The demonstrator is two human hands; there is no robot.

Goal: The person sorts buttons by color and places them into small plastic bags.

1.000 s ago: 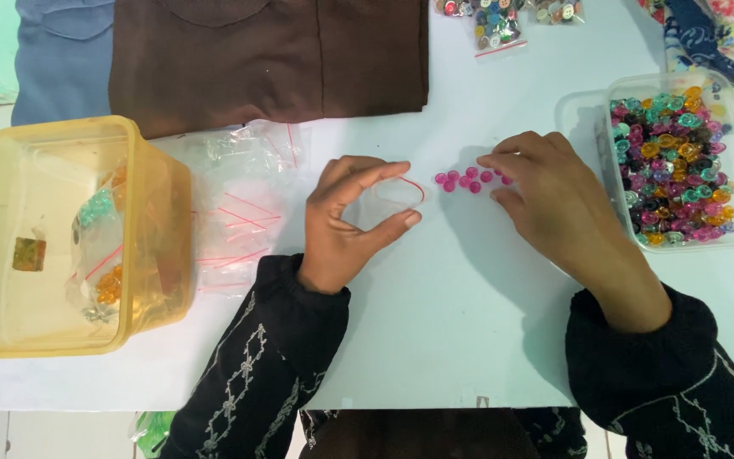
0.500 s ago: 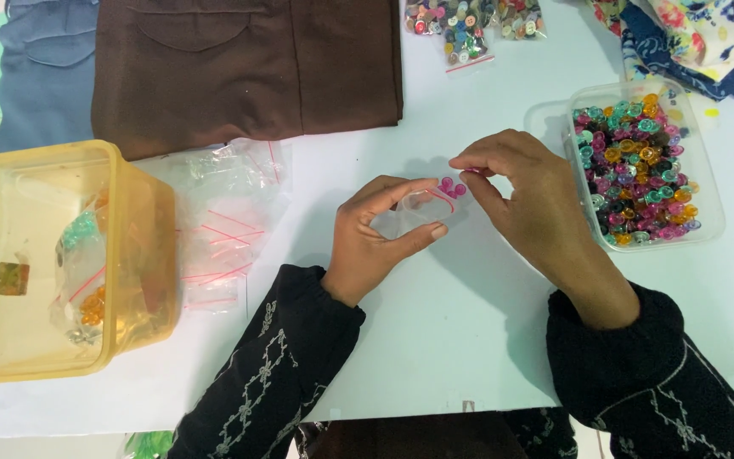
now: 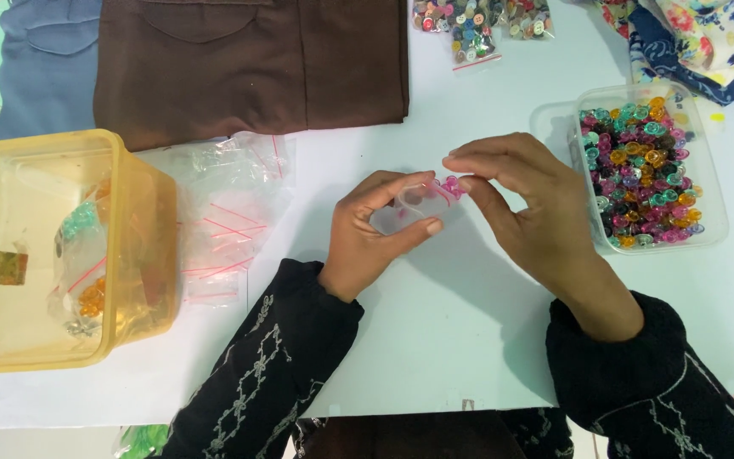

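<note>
A white table (image 3: pixel 435 340) fills the view. Across its far edge lies a brown cloth (image 3: pixel 248 64), folded flat, with a blue cloth (image 3: pixel 44 68) touching its left side. At the far right corner sits a heap of patterned fabric (image 3: pixel 707 38).

On the left stands a yellow tub (image 3: pixel 142 229), open, holding small bags with green and orange bits inside. Just beside its right wall lies a loose pile of clear bags (image 3: pixel 231 212) with red zip strips, reaching up to the brown cloth.

On the right stands a clear tray (image 3: pixel 715 229) full of coloured buttons (image 3: pixel 639 174): pink, green, orange, blue. At the far edge, right of the brown cloth, lie packets of mixed buttons (image 3: pixel 477 25).

Both arms wear black sleeves (image 3: pixel 265 374) with pale stitching.

The left hand (image 3: pixel 375 238) is at the table's middle, thumb and fingers curled round a small clear bag (image 3: pixel 414 208), holding its mouth open; the bag is lifted slightly off the table, between the two hands. The right hand (image 3: pixel 537 204) is just beside it, its side near the tray's left wall. Its thumb and forefinger are pressed together, pinching pink buttons (image 3: pixel 450 185) at the bag's mouth, the other fingers curved loosely above. A speck of pink shows through the bag's plastic
</note>
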